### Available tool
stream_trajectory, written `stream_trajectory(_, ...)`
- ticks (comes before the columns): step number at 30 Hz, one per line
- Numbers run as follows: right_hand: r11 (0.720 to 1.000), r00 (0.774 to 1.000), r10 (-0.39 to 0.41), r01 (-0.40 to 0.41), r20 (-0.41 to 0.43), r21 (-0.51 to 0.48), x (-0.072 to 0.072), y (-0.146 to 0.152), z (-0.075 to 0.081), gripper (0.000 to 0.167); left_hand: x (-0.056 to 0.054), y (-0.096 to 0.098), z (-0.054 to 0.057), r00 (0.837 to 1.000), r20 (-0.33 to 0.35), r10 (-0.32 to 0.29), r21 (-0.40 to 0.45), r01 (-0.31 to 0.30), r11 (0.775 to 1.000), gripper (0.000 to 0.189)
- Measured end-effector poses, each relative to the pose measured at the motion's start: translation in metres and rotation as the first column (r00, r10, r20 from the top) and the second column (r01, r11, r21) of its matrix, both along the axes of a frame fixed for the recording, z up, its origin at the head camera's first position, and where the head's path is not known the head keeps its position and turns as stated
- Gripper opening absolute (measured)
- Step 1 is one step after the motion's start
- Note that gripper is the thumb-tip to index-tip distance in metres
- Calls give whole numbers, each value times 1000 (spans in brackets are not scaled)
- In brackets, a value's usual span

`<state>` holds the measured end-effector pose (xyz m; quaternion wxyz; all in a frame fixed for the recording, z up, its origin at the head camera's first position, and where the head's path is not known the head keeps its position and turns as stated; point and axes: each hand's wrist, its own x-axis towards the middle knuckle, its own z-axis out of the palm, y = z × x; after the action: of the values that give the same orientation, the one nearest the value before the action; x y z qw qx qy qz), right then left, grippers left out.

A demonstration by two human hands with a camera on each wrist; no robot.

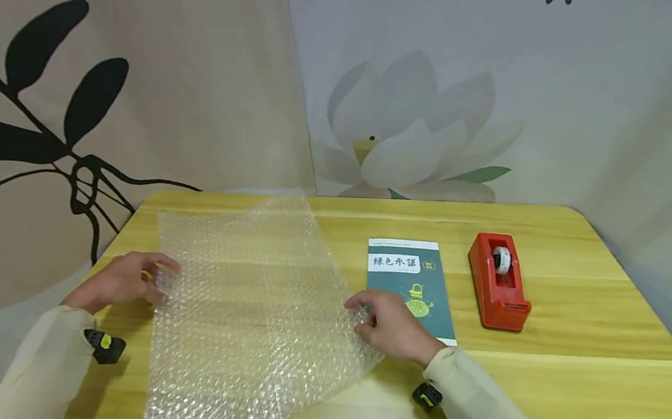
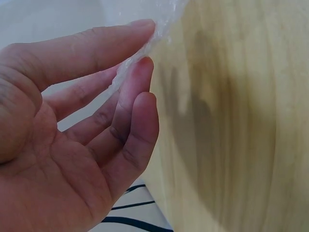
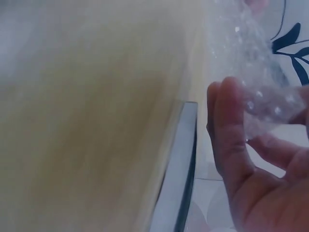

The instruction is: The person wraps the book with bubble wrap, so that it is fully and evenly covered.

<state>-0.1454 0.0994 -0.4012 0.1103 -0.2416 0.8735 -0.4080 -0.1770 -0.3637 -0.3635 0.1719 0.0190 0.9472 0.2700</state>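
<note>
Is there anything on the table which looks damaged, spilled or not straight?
Nothing looks spilled or damaged. The bubble wrap seems askew: its lower right edge slants across the table. The booklet and tape dispenser look intact.

A hand could slip between the book [image 1: 405, 281] and the tape holder [image 1: 494, 294], or pass over the table [image 1: 601, 319] right of it. The wrap [image 1: 233, 308] blocks the left. The right hand [image 1: 394, 326] blocks the book's near left corner.
</note>
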Motion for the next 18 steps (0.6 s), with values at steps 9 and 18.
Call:
stream_trajectory(9, 999, 999, -16, 18, -43, 43, 1, 1, 4, 33, 4, -4, 2, 999, -2, -35, -16, 35, 999, 65)
stream_trajectory(18, 998, 998, 28, -25, -63, 61, -4, 2, 7, 36, 6, -7, 4, 999, -2, -40, -34, 40, 999, 61)
